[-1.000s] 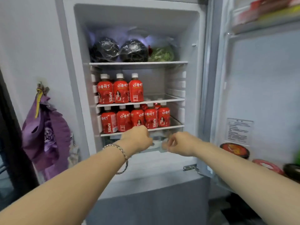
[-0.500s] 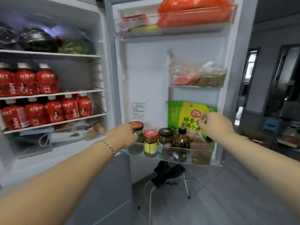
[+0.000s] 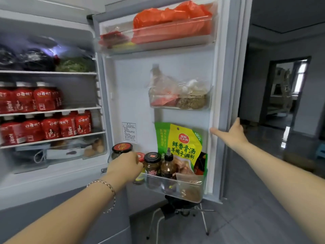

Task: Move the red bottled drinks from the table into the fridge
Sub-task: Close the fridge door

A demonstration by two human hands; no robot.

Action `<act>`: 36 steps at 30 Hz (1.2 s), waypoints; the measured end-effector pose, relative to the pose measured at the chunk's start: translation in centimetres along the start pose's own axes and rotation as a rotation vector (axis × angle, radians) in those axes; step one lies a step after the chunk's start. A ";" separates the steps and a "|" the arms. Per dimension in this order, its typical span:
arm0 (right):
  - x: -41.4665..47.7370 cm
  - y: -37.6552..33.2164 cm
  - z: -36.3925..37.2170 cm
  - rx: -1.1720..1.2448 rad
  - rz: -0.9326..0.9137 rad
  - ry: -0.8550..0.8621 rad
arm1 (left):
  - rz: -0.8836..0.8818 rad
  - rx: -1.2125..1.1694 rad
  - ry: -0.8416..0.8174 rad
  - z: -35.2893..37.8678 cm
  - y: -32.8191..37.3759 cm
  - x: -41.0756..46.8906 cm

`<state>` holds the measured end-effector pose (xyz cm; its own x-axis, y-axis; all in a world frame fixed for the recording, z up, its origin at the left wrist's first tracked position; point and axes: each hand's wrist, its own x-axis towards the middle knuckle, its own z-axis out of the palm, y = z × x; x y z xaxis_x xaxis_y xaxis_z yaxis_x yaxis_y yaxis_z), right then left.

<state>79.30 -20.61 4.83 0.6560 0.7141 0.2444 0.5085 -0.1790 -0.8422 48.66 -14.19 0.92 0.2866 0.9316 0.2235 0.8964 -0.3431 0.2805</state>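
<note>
Red bottled drinks (image 3: 44, 113) fill two fridge shelves; right hand (image 3: 233, 133), fingers apart, holds the door edge (image 3: 215, 103), seemingly to close it; left hand (image 3: 125, 166), loosely curled, empty.

Single head cam, close, facing fwd/down at open fridge door (image 3: 133, 95).

Two bare forearms, no sleeves showing on either; the left hand (image 3: 125, 167) has a thin beaded bracelet (image 3: 107, 192) of silver and dark links hanging loose at the wrist; the right hand (image 3: 232, 133) wears nothing
</note>
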 end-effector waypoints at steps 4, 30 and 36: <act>-1.1 0.6 0.6 0.080 -0.030 0.060 | -0.040 -0.005 0.029 -0.5 -0.8 -0.7; -31.8 -10.9 14.5 -0.298 -1.371 0.173 | -0.208 -0.042 0.171 -9.8 -23.6 -19.4; -34.6 -18.8 26.9 -0.262 -1.604 0.057 | -0.367 -0.037 0.278 -12.7 -32.7 -20.1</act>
<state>32.05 -23.70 -0.75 -0.5964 0.2474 0.7636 0.7246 0.5751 0.3797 9.28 -23.19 -0.84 -0.1537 0.9263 0.3440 0.9075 -0.0054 0.4201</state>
